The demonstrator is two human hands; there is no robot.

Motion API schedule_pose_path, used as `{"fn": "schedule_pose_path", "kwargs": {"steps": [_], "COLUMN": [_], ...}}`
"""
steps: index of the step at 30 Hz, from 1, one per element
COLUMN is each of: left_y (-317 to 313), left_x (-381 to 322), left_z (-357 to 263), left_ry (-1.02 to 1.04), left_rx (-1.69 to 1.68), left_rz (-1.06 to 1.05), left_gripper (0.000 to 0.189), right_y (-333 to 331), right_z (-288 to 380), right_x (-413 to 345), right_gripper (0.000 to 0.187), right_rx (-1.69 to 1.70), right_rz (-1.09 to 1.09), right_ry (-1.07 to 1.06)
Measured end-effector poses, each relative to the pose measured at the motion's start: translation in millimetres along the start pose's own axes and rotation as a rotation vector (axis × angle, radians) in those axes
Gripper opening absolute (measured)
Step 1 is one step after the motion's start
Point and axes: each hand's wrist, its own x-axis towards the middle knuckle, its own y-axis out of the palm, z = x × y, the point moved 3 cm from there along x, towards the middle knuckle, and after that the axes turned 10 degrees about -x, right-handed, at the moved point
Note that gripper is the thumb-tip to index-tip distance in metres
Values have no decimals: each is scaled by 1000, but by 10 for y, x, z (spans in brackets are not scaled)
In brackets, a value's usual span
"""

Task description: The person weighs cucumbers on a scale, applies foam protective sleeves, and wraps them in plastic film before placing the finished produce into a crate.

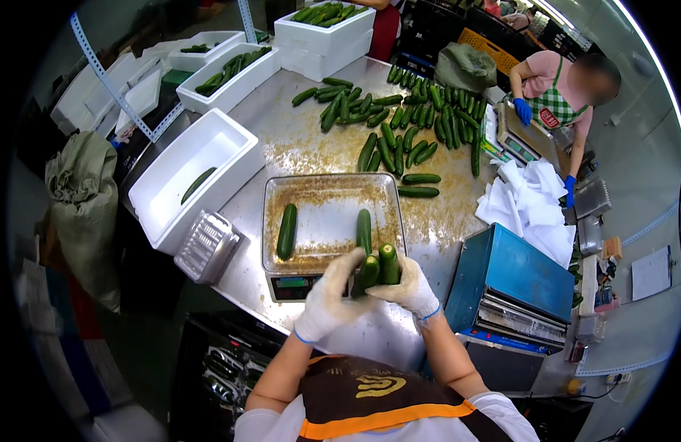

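Observation:
My left hand, in a white knit glove, is closed around a cucumber; the hand is a little blurred. Beside it my right hand, gloved likewise, grips a second cucumber held nearly upright. Both hands are over the near right edge of a bench scale with a stained metal tray. On that tray lie one cucumber at the left and another at the right, just beyond my fingers. Many loose cucumbers are spread over the steel table beyond the scale.
A white foam box with one cucumber and stacked clear plastic trays stand left. At right are a blue machine and white cloths or sheets. A co-worker in blue gloves stands by another scale. Filled foam boxes stand behind.

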Motion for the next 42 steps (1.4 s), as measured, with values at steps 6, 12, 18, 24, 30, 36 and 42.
{"fn": "schedule_pose_path", "kwargs": {"steps": [6,12,18,24,30,36,42], "left_y": [105,260,350,142,-25,361,367], "left_x": [30,-70,-15,324,656,436,319], "left_z": [-13,103,223,562,981,186,108], "left_ry": [-173,-373,-383,-392,-313,-158,-236], "left_rx": [-483,-714,-877,-50,566,-471,-438], "left_rz": [-78,-240,-231,-257,-251,231,93], "left_gripper": [31,29,30,42,37,31,27], "right_y": [152,258,191,150,112,172,300], "right_z": [-46,-60,-66,-269,-314,-374,-365], "right_x": [-186,-338,-303,-176,-212,-293,-330], "right_gripper": [61,54,48,47,43,42,44], "right_rx": [-244,-327,-243,106,0,40,-248], "right_rz": [-128,-219,-318,-440,-338,-209,-249], "right_ry": [-48,-16,0,88,89,20,-3]}}
